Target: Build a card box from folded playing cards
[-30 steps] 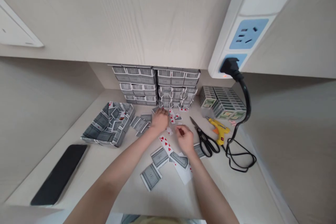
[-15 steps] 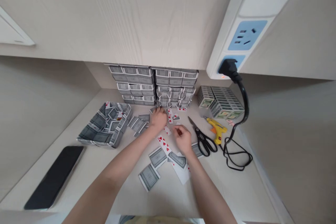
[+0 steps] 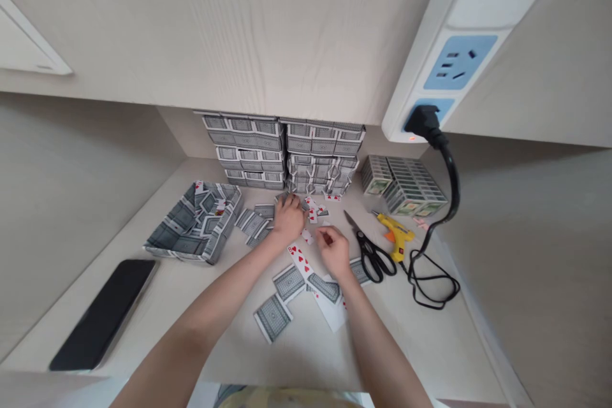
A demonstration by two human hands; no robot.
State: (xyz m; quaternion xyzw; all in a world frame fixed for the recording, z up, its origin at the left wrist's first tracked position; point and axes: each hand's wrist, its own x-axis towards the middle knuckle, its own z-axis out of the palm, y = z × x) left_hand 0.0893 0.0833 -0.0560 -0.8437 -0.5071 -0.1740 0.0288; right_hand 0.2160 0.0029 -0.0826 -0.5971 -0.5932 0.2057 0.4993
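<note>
My left hand (image 3: 288, 219) lies palm down on small folded card pieces (image 3: 315, 210) in front of the stacked card-built boxes (image 3: 282, 153), its fingers curled over them. Just to its right, my right hand (image 3: 334, 250) is closed in a pinch on a small card piece I cannot make out clearly. Loose playing cards (image 3: 287, 282) lie under and in front of both hands, one face up with red hearts (image 3: 300, 257), the others showing grey backs.
An open tray folded from cards (image 3: 178, 241) sits at left, a black phone (image 3: 102, 313) nearer the left front edge. Scissors (image 3: 369, 248), a yellow glue gun (image 3: 396, 236) and its black cord (image 3: 433, 280) lie at right. Grey card packs (image 3: 406, 185) stand at back right.
Both hands stay almost in place over the small pieces; the right fingers shift slightly. The view has drifted a little.
</note>
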